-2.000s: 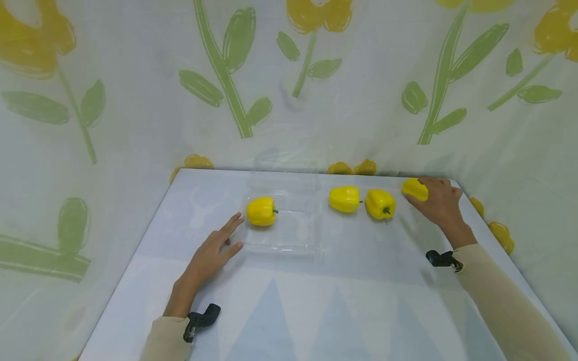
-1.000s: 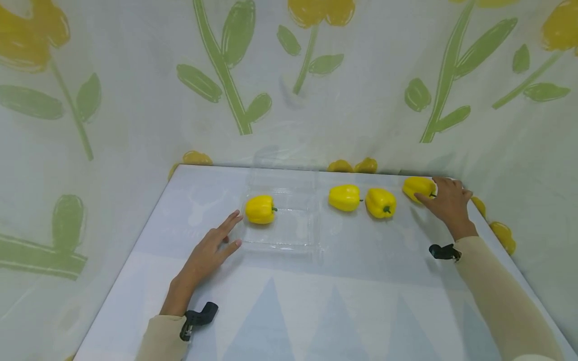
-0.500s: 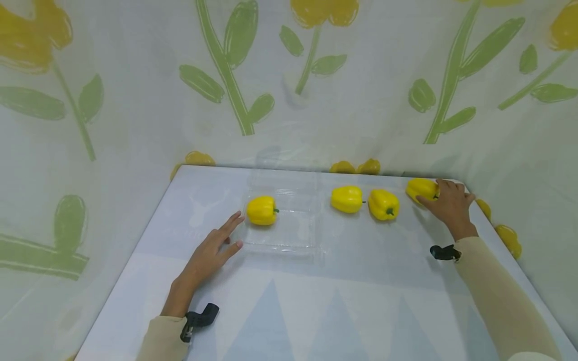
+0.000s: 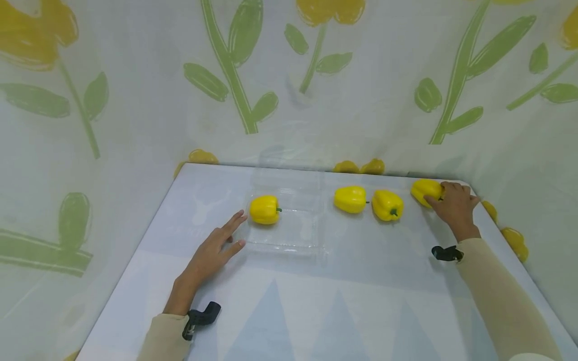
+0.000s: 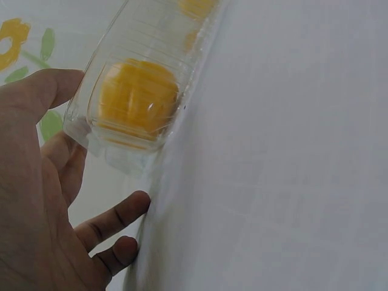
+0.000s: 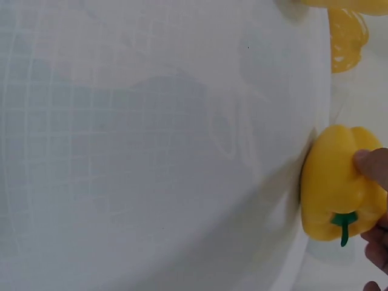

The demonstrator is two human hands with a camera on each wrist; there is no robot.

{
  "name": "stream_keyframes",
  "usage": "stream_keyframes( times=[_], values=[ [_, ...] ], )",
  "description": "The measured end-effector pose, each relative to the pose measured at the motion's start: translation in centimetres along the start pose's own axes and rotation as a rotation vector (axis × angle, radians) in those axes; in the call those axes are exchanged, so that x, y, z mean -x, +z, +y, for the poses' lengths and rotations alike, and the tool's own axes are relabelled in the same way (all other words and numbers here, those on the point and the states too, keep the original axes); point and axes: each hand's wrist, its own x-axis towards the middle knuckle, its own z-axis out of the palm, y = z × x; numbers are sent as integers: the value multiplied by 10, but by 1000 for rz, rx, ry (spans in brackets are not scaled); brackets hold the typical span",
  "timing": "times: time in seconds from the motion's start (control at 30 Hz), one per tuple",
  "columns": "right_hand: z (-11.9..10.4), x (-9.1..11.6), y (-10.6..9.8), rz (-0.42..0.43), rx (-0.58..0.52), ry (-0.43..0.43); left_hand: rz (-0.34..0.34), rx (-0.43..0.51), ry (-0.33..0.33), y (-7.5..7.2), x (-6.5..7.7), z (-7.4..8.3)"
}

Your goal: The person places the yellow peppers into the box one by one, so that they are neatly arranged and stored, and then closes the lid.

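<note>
At the far right of the table, my right hand [image 4: 456,203] holds a yellow bell pepper [image 4: 424,192] between thumb and fingers. The right wrist view shows the thumb across that pepper [image 6: 339,182], with its green stem toward the wrist side. My left hand [image 4: 214,253] rests beside a clear plastic container [image 4: 295,235], fingers loosely extended and fingertips right at its left rim. One yellow bell pepper [image 4: 264,209] lies inside the container, at its left. In the left wrist view this pepper [image 5: 136,97] shows through the clear wall, with the thumb at the container's corner.
Two more yellow bell peppers, a left one [image 4: 350,199] and a right one [image 4: 387,204], lie between the container and my right hand. The container's clear lid [image 4: 289,175] stands open toward the back. A flower-printed curtain [image 4: 361,90] rises behind the white table [image 4: 289,311].
Two seconds ago my right hand covered more of the far-right pepper; it then shifted right, uncovering its stem end. The head view has drifted slightly. My left hand stays at the container.
</note>
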Motion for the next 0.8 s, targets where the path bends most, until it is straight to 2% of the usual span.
stream_keyframes(
  times=[0.27,0.53,0.8],
  values=[
    [7,0,-4,37,1,-17,3,12,5,-1,0,2],
    [-3,7,-11,114,-48,-46,15,1,18,-1,1,3],
    [-14,17,-19,121,-48,-56,11,11,14,0,1,2]
  ],
)
